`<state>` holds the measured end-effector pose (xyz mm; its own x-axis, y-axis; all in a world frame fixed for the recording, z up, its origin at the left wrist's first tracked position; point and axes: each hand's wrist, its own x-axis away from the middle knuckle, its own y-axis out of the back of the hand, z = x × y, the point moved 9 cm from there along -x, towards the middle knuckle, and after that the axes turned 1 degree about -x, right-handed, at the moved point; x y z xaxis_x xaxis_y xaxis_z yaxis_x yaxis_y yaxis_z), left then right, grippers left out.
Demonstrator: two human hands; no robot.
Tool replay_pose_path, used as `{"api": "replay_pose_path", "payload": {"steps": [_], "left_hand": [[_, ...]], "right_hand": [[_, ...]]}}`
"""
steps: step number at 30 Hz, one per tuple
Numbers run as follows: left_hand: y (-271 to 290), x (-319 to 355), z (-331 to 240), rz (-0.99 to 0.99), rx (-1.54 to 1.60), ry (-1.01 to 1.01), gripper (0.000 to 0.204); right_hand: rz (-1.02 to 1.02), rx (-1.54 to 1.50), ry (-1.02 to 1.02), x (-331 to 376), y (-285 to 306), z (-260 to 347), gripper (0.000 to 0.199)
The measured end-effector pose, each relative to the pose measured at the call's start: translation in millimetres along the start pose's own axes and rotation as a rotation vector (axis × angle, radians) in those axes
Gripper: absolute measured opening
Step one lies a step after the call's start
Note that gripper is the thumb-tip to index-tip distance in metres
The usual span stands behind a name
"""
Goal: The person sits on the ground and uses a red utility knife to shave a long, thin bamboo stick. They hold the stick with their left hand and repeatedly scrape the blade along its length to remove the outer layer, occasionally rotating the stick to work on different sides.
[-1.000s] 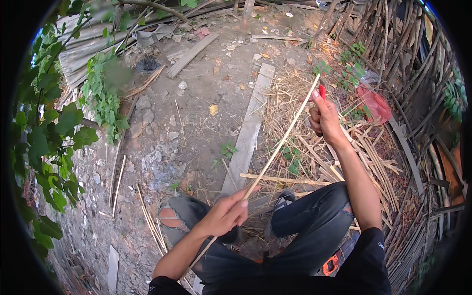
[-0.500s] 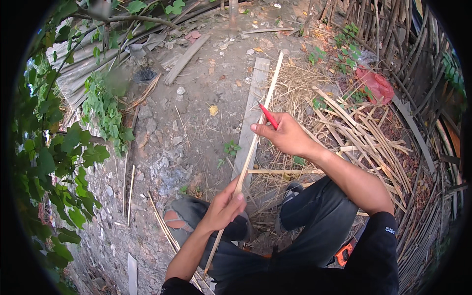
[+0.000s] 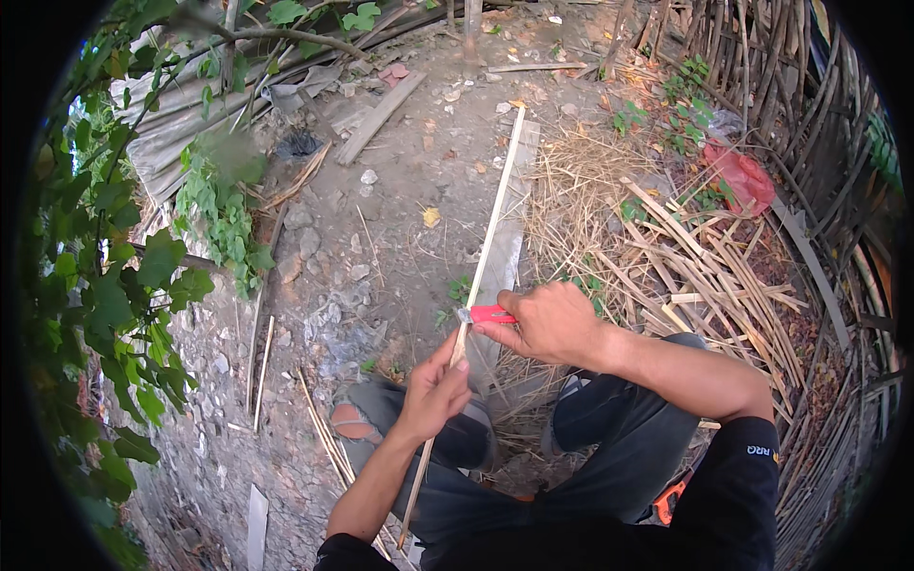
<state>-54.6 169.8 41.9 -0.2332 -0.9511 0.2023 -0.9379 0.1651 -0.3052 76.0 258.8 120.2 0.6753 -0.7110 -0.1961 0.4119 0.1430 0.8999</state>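
1. Soft, even daylight brightens the ground [image 3: 419, 181]; shadows are faint.
2. Black corners surround the round view, and the fence [image 3: 790, 105] curves along the right rim.
3. A hazy smudge blurs some leaves [image 3: 214, 202] at upper left.
4. The shirt [image 3: 600, 544] sinks into near-black.

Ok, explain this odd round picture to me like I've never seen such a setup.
There is no machine here: a person is working bare-handed. A wide camera worn on the head looks down, so straight edges bend near the rim, and the picture's left is the person's left. The left hand grips a long, thin wooden stick. The right hand holds a red-handled knife, its blade at the stick just beyond the left hand. On the ground lie a grey board, straw-like scraps beside it, a pile of wooden strips to the right and a red plastic bag.
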Motion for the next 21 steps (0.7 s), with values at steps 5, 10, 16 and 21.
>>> {"api": "replay_pose_path", "payload": {"steps": [5,10,16,21], "left_hand": [[0.6,-7.5,-16.1,-0.008,-0.123,-0.047,0.055],[-6.5,19.1,7.5,0.109,-0.195,-0.008,0.055],[-11.8,12.3,0.1,0.198,0.001,-0.026,0.055],[-10.6,3.4,-28.8,0.099,0.072,-0.097,0.056]], "right_hand": [[-0.215,0.126,-0.036,-20.7,21.5,-26.4,0.059],[-0.422,-0.099,-0.676,-11.4,117.6,-198.6,0.074],[-0.599,-0.277,-0.732,49.6,106.9,-284.2,0.072],[-0.461,-0.475,-0.51,6.1,88.2,-192.1,0.055]]}}
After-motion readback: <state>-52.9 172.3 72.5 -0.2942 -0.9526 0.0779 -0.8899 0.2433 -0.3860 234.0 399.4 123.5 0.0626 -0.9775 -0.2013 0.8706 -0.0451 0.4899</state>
